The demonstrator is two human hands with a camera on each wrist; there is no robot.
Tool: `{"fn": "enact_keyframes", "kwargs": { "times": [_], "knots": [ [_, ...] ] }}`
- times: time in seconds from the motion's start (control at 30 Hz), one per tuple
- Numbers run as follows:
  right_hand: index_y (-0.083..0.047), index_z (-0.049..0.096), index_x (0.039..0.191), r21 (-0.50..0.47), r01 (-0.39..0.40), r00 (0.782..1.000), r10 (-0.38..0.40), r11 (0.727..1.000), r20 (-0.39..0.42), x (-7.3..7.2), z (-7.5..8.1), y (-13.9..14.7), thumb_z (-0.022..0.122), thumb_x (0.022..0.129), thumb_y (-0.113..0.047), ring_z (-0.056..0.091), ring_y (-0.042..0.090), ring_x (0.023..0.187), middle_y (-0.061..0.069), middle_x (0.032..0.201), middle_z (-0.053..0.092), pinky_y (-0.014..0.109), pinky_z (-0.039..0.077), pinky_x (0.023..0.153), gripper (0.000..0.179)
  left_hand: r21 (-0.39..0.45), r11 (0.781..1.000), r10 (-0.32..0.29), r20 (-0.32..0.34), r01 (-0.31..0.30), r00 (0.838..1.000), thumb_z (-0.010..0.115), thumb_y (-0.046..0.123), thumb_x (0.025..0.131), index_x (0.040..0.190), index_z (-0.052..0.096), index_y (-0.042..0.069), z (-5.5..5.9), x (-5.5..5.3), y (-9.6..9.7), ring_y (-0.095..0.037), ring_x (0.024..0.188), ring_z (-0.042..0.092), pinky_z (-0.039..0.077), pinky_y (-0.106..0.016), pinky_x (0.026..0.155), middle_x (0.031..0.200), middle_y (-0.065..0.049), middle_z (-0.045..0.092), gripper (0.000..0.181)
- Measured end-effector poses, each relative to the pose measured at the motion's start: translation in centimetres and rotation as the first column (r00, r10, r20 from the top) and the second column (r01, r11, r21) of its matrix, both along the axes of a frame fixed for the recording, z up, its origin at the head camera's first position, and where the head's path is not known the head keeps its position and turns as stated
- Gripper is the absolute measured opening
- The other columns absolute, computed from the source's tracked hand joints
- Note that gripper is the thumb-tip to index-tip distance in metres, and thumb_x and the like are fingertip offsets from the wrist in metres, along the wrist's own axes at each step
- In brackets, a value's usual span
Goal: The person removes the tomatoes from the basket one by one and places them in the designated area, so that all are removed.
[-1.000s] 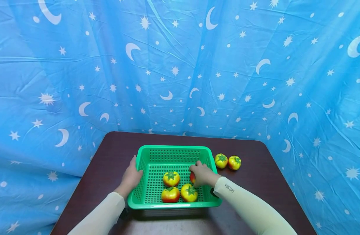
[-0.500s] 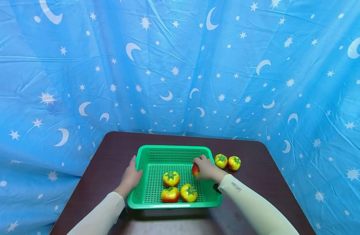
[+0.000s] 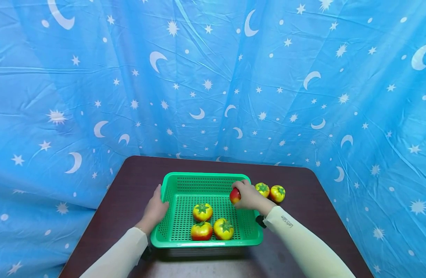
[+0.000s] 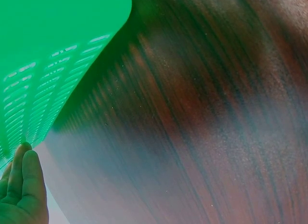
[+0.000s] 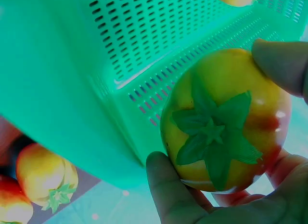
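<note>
A green plastic basket [image 3: 207, 244] with slotted walls sits in front of the person. My left hand [image 3: 155, 210] holds its left side, thumb over the rim; the left wrist view shows straight fingers [image 4: 32, 178] along the outer wall. Close to the basket's right rim, my right hand [image 3: 249, 197] grips a red and yellow tomato [image 5: 224, 123] with a green star-shaped leaf top, thumb on one side and fingers on the other. Inside the basket lie three more tomatoes: one behind [image 3: 202, 212], one front left [image 3: 201, 231] and one front right [image 3: 223, 229].
Two tomatoes stand on the dark table [image 3: 313, 208] just right of the basket, the nearer one [image 3: 262, 189] partly behind the right hand and the other [image 3: 277, 194] beside it. A blue curtain [image 3: 213, 77] with moons and stars hangs behind the table.
My right hand has moved back and to the right with the tomato, from the basket's inside toward its right rim. The left hand and the other tomatoes stay in place.
</note>
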State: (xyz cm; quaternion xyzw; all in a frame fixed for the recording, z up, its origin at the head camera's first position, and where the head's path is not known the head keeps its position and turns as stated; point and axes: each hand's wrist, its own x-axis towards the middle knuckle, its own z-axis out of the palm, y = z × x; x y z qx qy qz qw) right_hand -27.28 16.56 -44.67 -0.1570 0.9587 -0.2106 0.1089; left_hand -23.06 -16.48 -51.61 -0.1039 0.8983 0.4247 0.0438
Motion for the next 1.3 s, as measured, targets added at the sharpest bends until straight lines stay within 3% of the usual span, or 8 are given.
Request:
{"fn": "enact_keyframes", "kwargs": {
  "times": [0.37, 0.73, 1.0, 1.3],
  "knots": [
    [-0.014, 0.052, 0.126, -0.066, 0.06, 0.998, -0.062, 0.996, -0.029, 0.1, 1.2, 1.1, 0.08, 0.068, -0.011, 0.053, 0.026, 0.099, 0.016, 0.133, 0.04, 0.036, 0.054, 0.07, 0.065, 0.005, 1.0, -0.005, 0.001, 0.005, 1.0, 0.045, 0.013, 0.094, 0.152, -0.005, 0.009, 0.2, -0.1, 0.0, -0.045, 0.128, 0.04, 0.04, -0.06, 0.097, 0.149, -0.029, 0.027, 0.077],
    [-0.012, 0.048, 0.129, -0.076, 0.107, 0.989, -0.113, 0.991, -0.09, 0.1, 1.5, 2.3, 0.078, 0.071, -0.017, 0.051, 0.03, 0.104, 0.017, 0.137, 0.039, 0.039, 0.052, 0.071, 0.066, -0.006, 1.0, -0.009, -0.007, 0.009, 1.0, 0.045, 0.012, 0.094, 0.152, -0.003, 0.007, 0.0, 0.0, 0.0, -0.046, 0.127, 0.042, 0.041, -0.06, 0.096, 0.148, -0.03, 0.028, 0.076],
    [-0.01, 0.046, 0.127, -0.11, 0.137, 0.987, -0.144, 0.984, -0.066, 0.0, 1.1, 2.6, 0.078, 0.071, -0.016, 0.05, 0.03, 0.102, 0.017, 0.131, 0.04, 0.04, 0.051, 0.074, 0.065, -0.012, 1.0, -0.005, -0.006, 0.005, 1.0, 0.045, 0.012, 0.094, 0.152, -0.005, 0.008, 0.0, 0.0, 0.1, -0.046, 0.127, 0.042, 0.041, -0.059, 0.095, 0.148, -0.03, 0.028, 0.077],
    [-0.014, 0.042, 0.134, -0.156, 0.162, 0.985, -0.168, 0.975, -0.032, 0.1, 0.8, 2.7, 0.077, 0.071, -0.014, 0.05, 0.033, 0.105, 0.019, 0.138, 0.033, 0.038, 0.054, 0.071, 0.072, -0.008, 1.0, -0.005, -0.009, 0.005, 1.0, 0.045, 0.013, 0.095, 0.152, -0.005, 0.008, 0.2, 0.0, 0.3, -0.046, 0.128, 0.041, 0.04, -0.06, 0.097, 0.148, -0.03, 0.027, 0.077]
  ]
}}
